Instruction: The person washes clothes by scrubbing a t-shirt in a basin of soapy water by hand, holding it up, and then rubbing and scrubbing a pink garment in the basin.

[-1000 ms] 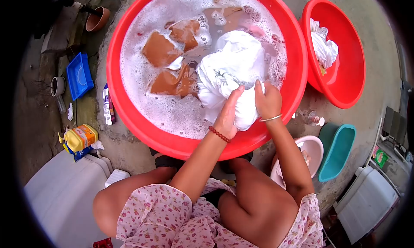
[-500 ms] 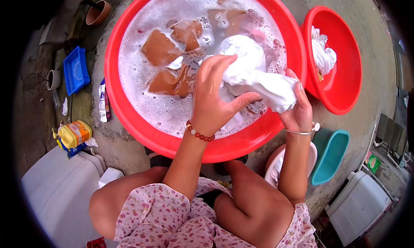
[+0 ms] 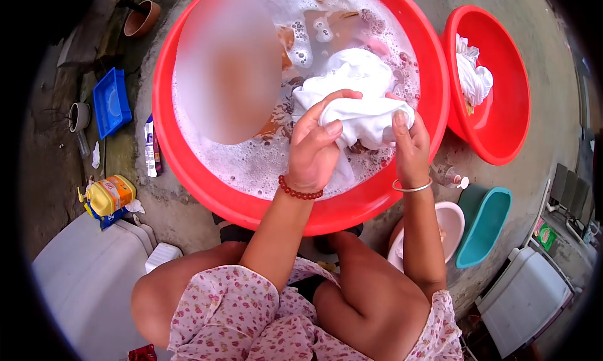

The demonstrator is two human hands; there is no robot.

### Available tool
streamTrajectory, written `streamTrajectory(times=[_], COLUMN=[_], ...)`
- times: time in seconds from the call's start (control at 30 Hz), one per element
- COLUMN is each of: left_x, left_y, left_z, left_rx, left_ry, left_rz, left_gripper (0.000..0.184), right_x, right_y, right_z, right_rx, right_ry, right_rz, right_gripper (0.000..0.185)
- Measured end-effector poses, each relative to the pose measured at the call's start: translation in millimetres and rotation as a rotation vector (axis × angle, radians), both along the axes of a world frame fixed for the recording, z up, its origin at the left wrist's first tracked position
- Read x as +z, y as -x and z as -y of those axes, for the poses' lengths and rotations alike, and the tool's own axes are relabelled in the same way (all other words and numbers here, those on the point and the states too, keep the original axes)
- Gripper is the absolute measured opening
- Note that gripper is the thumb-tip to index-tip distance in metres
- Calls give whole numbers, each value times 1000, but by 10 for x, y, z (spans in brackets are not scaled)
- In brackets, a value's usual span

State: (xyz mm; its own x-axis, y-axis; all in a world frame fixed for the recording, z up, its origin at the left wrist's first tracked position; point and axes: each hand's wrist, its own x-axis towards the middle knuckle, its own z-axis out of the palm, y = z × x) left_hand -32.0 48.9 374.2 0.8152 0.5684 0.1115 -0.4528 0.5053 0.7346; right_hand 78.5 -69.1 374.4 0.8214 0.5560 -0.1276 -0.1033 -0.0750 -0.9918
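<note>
We see the white cloth (image 3: 364, 121) raised just above the soapy water in the large red basin (image 3: 434, 91), whose far rim runs out of our view at the top. A blurred oval covers much of the basin's left side, so we cannot make out what floats beneath it; only slivers of brown material (image 3: 286, 39) show past its edge, smooth and wet. The left hand (image 3: 317, 144) curls round one end of the cloth, its thumb on the near side, while the right hand (image 3: 409, 141) pinches the other end with its thumb on top; most of the right fingers are hidden behind the fabric. Between the hands the cloth bunches into a thick, soft roll, and behind it a rounded, wrinkled white bulge sits in the suds (image 3: 245, 175); we cannot tell how much more lies under the surface. The foam is fine and pale, with larger bubbles near the right wall. Red round beads (image 3: 301, 192) circle the left wrist, and a thin smooth bangle (image 3: 412, 186) the right. The right forearm partly covers a pale pink basin (image 3: 453, 218), beside a teal tub (image 3: 483, 229) with rounded ends. A smaller red basin (image 3: 502, 109), glossy and tilted in our view, holds crumpled white fabric (image 3: 474, 78).
</note>
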Motion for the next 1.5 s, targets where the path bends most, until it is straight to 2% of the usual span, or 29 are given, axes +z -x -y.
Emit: streamTrajectory(times=[0.07,0.13,0.17,0.2,0.27,0.33,0.37,0.4,0.47,0.53,0.6,0.63,0.67,0.73,0.8,0.87,0.9,0.93,1.0,1.03,1.07,1.13,1.23,1.27,1.3,1.33,1.4,1.47,1.5], left_x=[84,-155,-415,-674,-1111,-279,-310,-285,-209,-596,-848,-648,-417,-399,-317,-378,-249,-620,-656,-824,-981,-392,-338,-337,-946,-694,-858,-578,-639], left_y=[-123,-105,-19,47,124,-39,-91,-80,-42,15,121,105,28,-73,-66,-18,-62,52,140,135,130,-26,-25,-17,166,141,137,64,53], left_z=[137,151,173,213,352,462,469,413,319,364,288,340,438,664,706,686,607,636,416,562,706,755,684,604,583,427,499,597,684], left_rx=[50,78,5,-69,-259,150,197,201,42,45,-159,-59,61,137,93,77,96,40,2,-63,-10,103,89,108,-61,-69,-178,-118,-167], left_ry=[711,735,805,873,816,679,682,681,964,944,782,832,815,938,928,852,794,839,-117,457,1050,973,848,820,879,797,1120,1110,1109], left_rz=[-108,-170,-85,1,151,-648,-690,-688,-545,-502,-543,-502,-632,-675,-614,-670,-757,-583,-665,-510,-389,-711,-746,-775,-491,-655,-509,-481,-407], left_gripper=[33,32,31,30,29,32,35,35,33,29,28,26,23,21,18,17,16,17,19,18,18,18,19,19,20,22,18,26,29], right_x=[33,175,321,317,198,-123,-160,-194,-226,-35,129,93,-10,-204,-255,-196,-125,-19,242,1,-209,-341,-236,-163,-45,24,-161,-274,-404], right_y=[110,430,579,681,679,417,367,388,483,676,910,866,732,322,195,335,469,641,920,807,646,194,329,516,725,894,816,408,163], right_z=[-61,-92,-118,-127,-139,-205,-221,-235,-227,-175,-97,-76,-72,-83,-76,-46,-54,-64,-115,-66,-76,-72,-17,-30,-27,-32,-42,-90,-51], right_rx=[56,70,160,281,419,184,134,135,65,96,322,340,281,138,49,61,96,134,337,342,200,82,110,108,198,322,263,151,177], right_ry=[140,234,271,242,360,418,532,527,554,605,397,398,383,602,722,712,572,438,379,351,442,667,642,463,395,316,365,630,686], right_rz=[285,522,742,839,1016,1017,953,955,966,943,931,941,910,734,578,744,810,864,894,928,922,704,713,729,743,721,812,716,529], right_gripper=[22,27,34,28,21,31,29,29,30,28,28,27,27,31,36,32,28,25,22,20,21,23,23,24,23,23,24,26,31])
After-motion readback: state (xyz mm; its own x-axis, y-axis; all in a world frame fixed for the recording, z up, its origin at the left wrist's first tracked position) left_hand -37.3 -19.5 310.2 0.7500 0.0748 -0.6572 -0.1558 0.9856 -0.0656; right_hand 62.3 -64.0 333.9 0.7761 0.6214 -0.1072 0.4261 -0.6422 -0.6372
